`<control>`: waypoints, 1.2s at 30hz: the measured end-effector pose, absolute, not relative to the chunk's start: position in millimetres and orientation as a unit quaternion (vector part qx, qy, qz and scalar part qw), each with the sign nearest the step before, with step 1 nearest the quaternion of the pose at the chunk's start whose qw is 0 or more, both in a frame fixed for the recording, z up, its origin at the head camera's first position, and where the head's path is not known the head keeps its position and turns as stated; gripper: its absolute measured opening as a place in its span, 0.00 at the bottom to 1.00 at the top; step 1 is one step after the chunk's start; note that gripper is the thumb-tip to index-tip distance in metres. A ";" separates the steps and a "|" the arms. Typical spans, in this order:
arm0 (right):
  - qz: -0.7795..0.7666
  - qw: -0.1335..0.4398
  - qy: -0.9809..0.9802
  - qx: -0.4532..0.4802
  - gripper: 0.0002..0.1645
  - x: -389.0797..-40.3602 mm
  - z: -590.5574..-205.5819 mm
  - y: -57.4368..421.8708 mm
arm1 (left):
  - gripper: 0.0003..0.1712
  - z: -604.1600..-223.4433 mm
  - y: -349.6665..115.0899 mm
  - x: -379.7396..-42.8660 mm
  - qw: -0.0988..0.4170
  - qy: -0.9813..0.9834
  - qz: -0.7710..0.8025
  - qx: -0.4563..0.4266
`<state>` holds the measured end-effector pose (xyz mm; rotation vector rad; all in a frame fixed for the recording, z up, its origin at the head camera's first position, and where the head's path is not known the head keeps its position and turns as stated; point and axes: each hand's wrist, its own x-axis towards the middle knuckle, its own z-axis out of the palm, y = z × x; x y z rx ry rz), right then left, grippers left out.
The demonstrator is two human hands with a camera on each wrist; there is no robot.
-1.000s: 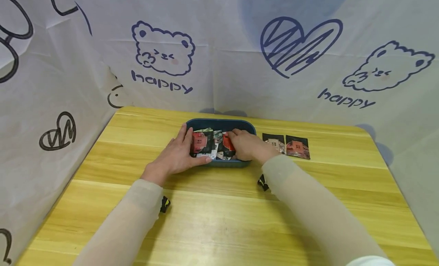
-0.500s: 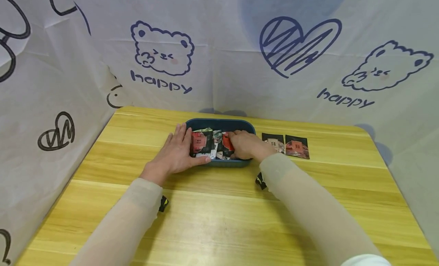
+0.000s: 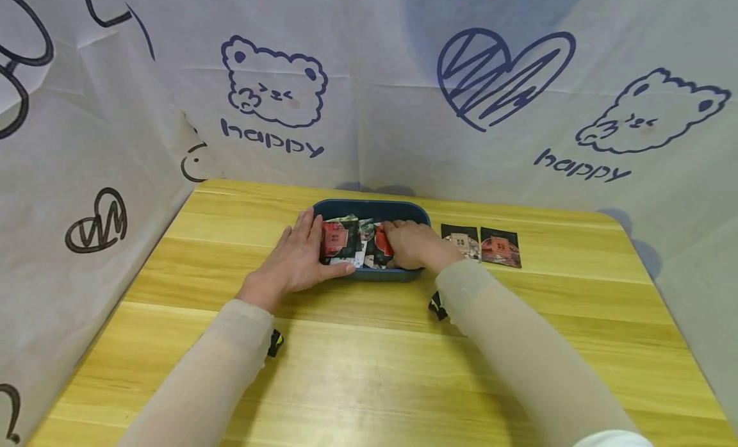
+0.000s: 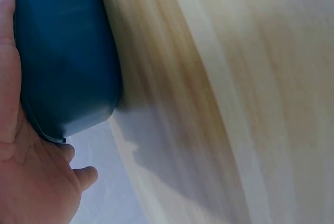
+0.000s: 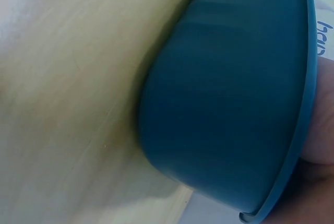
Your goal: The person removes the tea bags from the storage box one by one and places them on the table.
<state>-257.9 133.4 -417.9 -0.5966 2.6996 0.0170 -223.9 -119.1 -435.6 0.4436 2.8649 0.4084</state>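
Note:
A dark blue plastic bin stands at the back of the table, with several flat sachets inside. My left hand rests along its left end, fingers straight, thumb laid over the front rim. The black and red sachet lies close to those fingers. Inside the right end, my right hand has curled fingers at the edge of another red and black sachet; its fingertips are partly hidden. Both wrist views show the bin's outer wall, with the left palm against the rim.
Two more sachets lie side by side right of the bin: one with a beige label, one with a red label. The wooden table meets a white printed cloth behind. Black straps show at the wrists.
The red and black sachet by my right fingers shifts very slightly, with a little movement of that hand and forearm. My left fingers spread slightly; the bin stays in place.

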 end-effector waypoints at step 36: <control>-0.076 0.093 0.963 -0.241 0.59 -242.5 -395.6 146.8 | 0.79 -433.7 -117.9 -224.0 0.107 0.970 0.158 0.151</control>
